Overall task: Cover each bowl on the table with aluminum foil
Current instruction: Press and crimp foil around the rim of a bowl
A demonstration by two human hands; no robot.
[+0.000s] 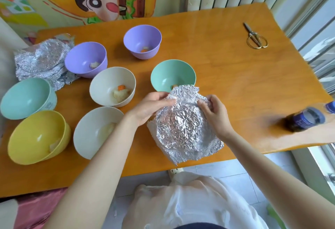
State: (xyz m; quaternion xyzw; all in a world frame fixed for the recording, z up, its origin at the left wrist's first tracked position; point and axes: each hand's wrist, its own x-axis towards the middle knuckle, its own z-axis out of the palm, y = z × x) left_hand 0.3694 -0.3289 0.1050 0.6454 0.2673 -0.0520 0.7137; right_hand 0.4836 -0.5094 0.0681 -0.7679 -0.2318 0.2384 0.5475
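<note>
A crumpled foil sheet (183,123), pressed into a round shape, is held above the table's front edge. My left hand (152,107) grips its upper left edge and my right hand (215,112) pinches its upper right edge. Just behind the foil stands a green bowl (172,76) with a bit of food, its near rim hidden by the foil. Several uncovered bowls stand to the left: two purple (87,61) (142,41), two cream (112,85) (96,130), one yellow (38,136) and another green (27,98).
A pile of crumpled foil sheets (43,61) lies at the table's back left. Scissors (255,37) lie at the back right. A dark blue-capped bottle (304,119) lies near the right edge. The wooden table (226,61) has bare room on its right half.
</note>
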